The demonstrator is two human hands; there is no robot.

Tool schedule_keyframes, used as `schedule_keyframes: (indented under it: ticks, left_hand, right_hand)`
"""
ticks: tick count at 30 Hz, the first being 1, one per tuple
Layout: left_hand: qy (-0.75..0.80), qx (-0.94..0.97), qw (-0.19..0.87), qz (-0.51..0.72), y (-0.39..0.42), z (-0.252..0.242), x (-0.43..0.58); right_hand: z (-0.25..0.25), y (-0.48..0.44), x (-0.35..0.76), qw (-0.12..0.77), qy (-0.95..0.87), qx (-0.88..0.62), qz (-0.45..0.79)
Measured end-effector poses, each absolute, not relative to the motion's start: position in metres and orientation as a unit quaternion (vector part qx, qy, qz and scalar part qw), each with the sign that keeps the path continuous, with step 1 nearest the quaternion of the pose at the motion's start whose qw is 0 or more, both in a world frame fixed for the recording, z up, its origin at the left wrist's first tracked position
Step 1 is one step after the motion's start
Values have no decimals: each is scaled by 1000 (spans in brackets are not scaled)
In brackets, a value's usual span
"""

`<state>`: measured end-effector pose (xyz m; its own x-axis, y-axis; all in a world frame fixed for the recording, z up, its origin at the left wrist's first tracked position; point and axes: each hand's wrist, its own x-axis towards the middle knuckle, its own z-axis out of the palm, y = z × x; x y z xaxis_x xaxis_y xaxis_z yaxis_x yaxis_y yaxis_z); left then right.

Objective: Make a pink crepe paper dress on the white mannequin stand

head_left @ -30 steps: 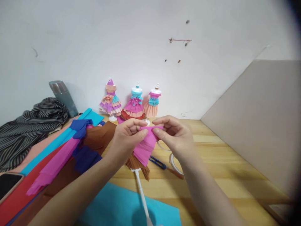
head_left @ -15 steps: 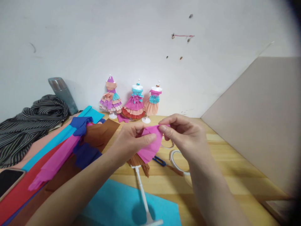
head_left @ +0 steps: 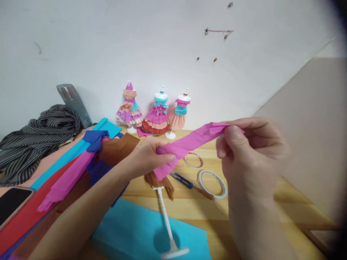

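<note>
A strip of pink crepe paper (head_left: 191, 141) stretches between my two hands, creased along its length. My left hand (head_left: 148, 157) pinches its lower left end, thumb on top, with a loose flap hanging below. At the upper right, my right hand (head_left: 251, 148) grips the other end between thumb and fingers. Behind and below my left hand lies a small white mannequin stand (head_left: 165, 213) with pleated brown paper (head_left: 159, 185) at its top. Its upper part is hidden by my hand and the pink paper.
Three mannequins in paper dresses (head_left: 155, 119) stand against the wall. Blue-handled snips (head_left: 183, 180) and tape rolls (head_left: 213, 184) lie on the table. Turquoise paper (head_left: 130, 227) is in front. Crepe sheets (head_left: 70, 177), a phone (head_left: 15, 206), a striped cloth (head_left: 40, 141) and a bottle (head_left: 74, 104) fill the left.
My right hand has moved right and away from my left, drawing the bunched pink paper out into a long strip. The view has shifted slightly.
</note>
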<state>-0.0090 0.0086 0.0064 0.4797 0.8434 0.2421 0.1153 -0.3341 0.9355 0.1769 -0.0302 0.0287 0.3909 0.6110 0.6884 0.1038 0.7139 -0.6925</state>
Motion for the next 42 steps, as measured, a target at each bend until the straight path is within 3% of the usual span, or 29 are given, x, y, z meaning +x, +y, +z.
schedule_keyframes:
  ticks: [6,10,12,18,24,27,33,42]
  left_hand:
    - [467,807,103,347,33,14,-37]
    - [518,808,-22,280,60,2,-50]
    - [541,823,-30,170,72,-8,-56]
    - [578,809,-3,103,84,-26,-71]
    - [531,830,62,158,67,-6,-52]
    - [460,829,221,230,51,2,-38]
    - [462,824,174,278,41,-5,-27]
    - [510,766,216,326,50,-5,-32]
  right_hand:
    - [10,-14,163,686,-542,-364,321]
    - [-14,7,147,651,-530,-358,407]
    - [-26,16,142,633,-525,-367,435]
    - [-49,32,137,581,-511,-402,490]
    - [-52,34,135,570,-502,-408,507]
    - [-52,34,134,573,-509,-408,497]
    - [-51,30,135,562,-524,-414,489]
    - [-45,28,136,586,-553,-428,410]
